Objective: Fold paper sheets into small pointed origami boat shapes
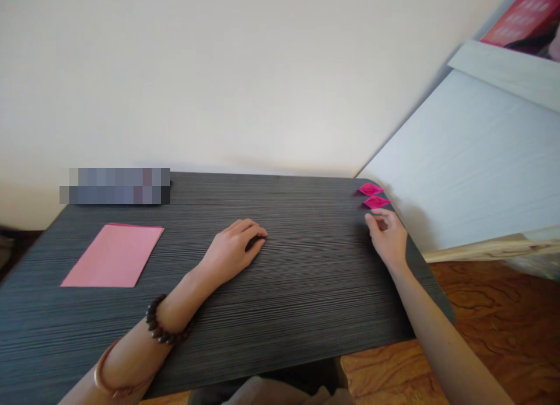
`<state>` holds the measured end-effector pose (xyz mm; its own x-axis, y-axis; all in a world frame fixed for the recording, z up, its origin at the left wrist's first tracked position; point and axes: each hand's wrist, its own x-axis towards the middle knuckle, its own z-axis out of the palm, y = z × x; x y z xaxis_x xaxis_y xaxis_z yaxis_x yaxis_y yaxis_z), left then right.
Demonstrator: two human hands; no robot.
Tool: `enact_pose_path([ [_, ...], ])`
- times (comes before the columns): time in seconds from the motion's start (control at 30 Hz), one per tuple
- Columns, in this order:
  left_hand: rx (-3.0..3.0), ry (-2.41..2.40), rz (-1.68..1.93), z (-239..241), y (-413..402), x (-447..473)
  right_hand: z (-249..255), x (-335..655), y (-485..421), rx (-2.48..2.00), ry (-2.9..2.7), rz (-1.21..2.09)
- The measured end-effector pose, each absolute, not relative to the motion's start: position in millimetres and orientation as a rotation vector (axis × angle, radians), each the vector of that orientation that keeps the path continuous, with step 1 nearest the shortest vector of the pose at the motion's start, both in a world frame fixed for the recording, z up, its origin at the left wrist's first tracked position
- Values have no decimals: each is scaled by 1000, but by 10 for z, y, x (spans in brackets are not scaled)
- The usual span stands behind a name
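Note:
My left hand rests on the dark table, its fingers loosely bent and the thumb apart from them, with nothing held. To its left lies a stack of pink paper sheets. My right hand is at the table's right side, fingers curved and apart from the thumb, with no object visible in it. Just beyond its fingertips sit two bright pink folded paper boats, a nearer paper boat and a farther paper boat, one behind the other.
The dark wood-grain table meets a pale wall at the back. A blurred-out object stands at the back left. A white panel rises beyond the right edge, above the brown wooden floor.

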<state>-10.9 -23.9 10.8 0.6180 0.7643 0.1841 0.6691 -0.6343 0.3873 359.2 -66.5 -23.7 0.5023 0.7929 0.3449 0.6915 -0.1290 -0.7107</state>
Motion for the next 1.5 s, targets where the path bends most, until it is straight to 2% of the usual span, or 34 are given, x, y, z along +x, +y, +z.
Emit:
enact_pose_path([
  [0.07, 2677, 1344, 400, 190, -343, -208, -238, 3299, -684, -1833, -1354, 218],
  [0.2, 2594, 2104, 331, 259, -571, -680, -199, 2707, -659, -1719, -1675, 378],
  [0.3, 2529, 2315, 151, 235, -661, -1067, -147, 2309, -569, -1608, -1924, 379],
  [0.4, 2453, 2261, -36, 239, -666, -1243, -95, 1950, -443, -1561, -2046, 418],
  [0.63, 2433, 2313, -120, 379, -629, -1158, -53, 1618, -305, -1433, -2173, 474],
  [1.0, 2423, 2325, 117, 273, -586, -1219, -67, 1680, -292, -1417, -2158, 562],
  [1.17, 2438, 2354, 196, 456, -563, -1237, -67, 1670, -310, -1424, -2152, 573],
  [1.23, 2471, 2258, 363, 599, -560, -1146, -60, 1675, -316, -1420, -2128, 597],
  [1.37, 2436, 1708, 831, 756, -441, -676, -31, 1726, -319, -1271, -1995, 767],
  [1.5, 2136, 1403, 856, 490, -124, -167, -28, 1819, -294, -1260, -1860, 744],
])
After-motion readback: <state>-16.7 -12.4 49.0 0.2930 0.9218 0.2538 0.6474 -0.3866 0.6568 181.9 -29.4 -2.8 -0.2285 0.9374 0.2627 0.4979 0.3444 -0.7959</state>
